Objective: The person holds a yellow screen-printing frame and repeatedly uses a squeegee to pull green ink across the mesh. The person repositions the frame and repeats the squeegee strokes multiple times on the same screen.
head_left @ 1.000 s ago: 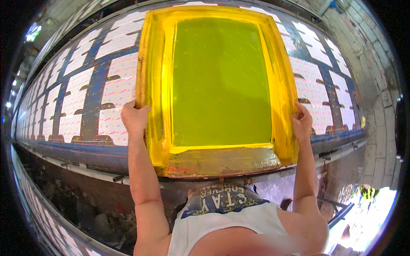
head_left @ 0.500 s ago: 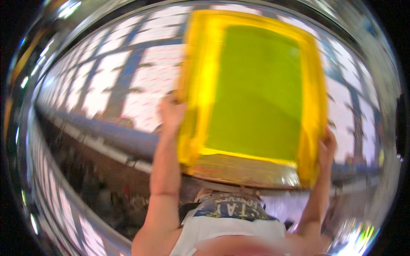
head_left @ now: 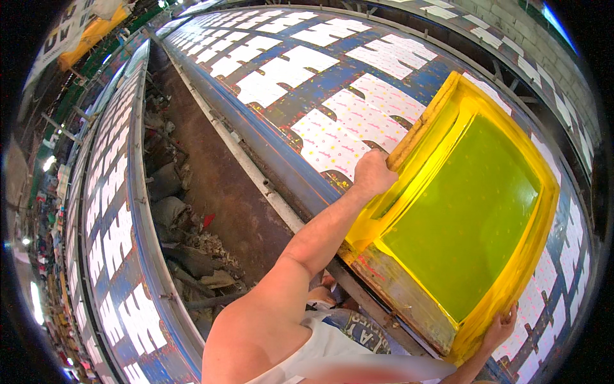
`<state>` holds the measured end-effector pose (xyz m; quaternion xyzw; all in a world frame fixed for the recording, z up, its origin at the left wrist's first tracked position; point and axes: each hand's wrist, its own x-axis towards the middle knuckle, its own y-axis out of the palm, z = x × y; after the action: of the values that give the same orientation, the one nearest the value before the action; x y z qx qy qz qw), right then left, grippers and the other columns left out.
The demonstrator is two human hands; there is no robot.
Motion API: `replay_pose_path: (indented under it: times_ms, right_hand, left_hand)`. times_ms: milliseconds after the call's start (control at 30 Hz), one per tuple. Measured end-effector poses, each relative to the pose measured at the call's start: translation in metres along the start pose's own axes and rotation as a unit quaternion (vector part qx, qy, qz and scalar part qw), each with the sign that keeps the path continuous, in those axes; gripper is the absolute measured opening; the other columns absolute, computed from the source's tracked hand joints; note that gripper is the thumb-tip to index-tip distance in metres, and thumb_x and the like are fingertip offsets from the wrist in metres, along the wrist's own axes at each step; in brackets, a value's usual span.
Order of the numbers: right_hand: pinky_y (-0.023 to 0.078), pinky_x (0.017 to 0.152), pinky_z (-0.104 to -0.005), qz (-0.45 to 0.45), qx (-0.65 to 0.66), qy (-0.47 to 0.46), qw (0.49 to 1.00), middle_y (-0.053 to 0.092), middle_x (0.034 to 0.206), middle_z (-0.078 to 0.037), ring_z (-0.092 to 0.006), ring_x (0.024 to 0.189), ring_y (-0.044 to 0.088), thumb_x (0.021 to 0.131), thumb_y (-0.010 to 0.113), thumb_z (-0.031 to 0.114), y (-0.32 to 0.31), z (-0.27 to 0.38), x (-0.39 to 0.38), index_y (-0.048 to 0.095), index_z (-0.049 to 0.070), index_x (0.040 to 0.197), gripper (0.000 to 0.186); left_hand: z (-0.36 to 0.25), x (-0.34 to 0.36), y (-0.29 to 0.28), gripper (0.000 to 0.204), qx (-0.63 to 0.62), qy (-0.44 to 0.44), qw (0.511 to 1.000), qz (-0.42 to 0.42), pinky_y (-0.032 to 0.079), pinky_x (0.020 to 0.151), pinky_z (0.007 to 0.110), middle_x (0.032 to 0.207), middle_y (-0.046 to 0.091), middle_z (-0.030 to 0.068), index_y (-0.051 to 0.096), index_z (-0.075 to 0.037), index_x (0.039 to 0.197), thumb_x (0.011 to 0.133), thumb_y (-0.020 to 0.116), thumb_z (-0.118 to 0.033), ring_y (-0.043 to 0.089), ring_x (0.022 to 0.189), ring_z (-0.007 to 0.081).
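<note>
Head view: a large yellow frame [head_left: 425,163] around a see-through olive-green panel [head_left: 464,217] slants across the right half of the scene, above a long blue-grey table [head_left: 278,160] set with white printed pieces [head_left: 332,137]. Its nearer end, a worn wooden strip [head_left: 403,297], lies over the table's near edge, close to the person's body. Whether the frame rests on the table or is held just clear of it, I cannot tell.

The likeliest trouble is uneven support: should one hand sink lower than the other, the frame could tilt and a corner drag over the pieces, shifting them, or smearing them if the print is wet. The wooden end might also catch on the table's edge rail.

The left arm reaches up and rightward, elbow slightly bent; the left hand [head_left: 374,171] is clenched around the frame's left side, knuckles up. The right hand [head_left: 501,328], low near the body, curls its fingers on the right side near the bottom corner. Any fingertips underneath are hidden.
</note>
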<state>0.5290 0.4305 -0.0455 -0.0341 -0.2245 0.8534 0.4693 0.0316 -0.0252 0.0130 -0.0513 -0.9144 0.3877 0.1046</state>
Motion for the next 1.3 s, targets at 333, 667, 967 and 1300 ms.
replay_pose_path:
  times_ms: [333,667,967,1300]
  right_hand:
    - [0.054,0.082,-0.0335,-0.019,-0.185,-0.072,0.980,0.073,0.111,-0.007,-0.0171,0.090,0.066,0.099,0.070,-0.007,-0.008,-0.035,0.009,0.061,0.008,0.161,0.064]
    - [0.058,0.092,-0.0376,0.006,-0.149,-0.034,0.988,0.077,0.124,-0.014,-0.0215,0.105,0.073,0.107,0.066,-0.003,0.001,0.009,-0.022,0.054,0.007,0.166,0.062]
    - [0.054,0.114,-0.0369,-0.027,0.002,0.121,0.992,0.073,0.145,-0.017,-0.0222,0.130,0.071,0.108,0.068,0.000,-0.045,0.058,-0.134,0.053,-0.004,0.164,0.057]
    - [0.052,0.119,-0.0375,-0.123,-0.085,0.101,0.984,0.072,0.149,-0.017,-0.0231,0.135,0.070,0.103,0.071,-0.006,-0.020,0.074,-0.143,0.066,-0.006,0.152,0.048]
  left_hand:
    - [-0.002,0.003,-0.002,0.032,0.013,-0.028,0.998,0.049,0.063,0.092,0.053,0.099,0.079,0.0271,0.086,-0.002,0.104,0.078,0.081,-0.020,0.079,0.100,0.0437]
    - [0.002,0.006,-0.004,0.038,0.052,-0.036,0.992,0.107,0.062,0.096,0.051,0.104,0.080,0.0263,0.086,-0.004,0.112,0.080,0.081,-0.023,0.079,0.103,0.0413]
    - [0.007,0.052,0.011,0.048,0.028,0.104,0.984,0.141,0.064,0.090,0.043,0.113,0.082,0.0240,0.080,0.006,0.123,0.089,0.086,-0.027,0.080,0.099,0.0316]
    - [0.002,0.106,0.043,0.082,-0.071,0.115,0.978,0.157,0.060,0.106,0.039,0.141,0.075,0.0259,0.059,0.012,0.155,0.087,0.093,-0.020,0.076,0.121,0.0292]
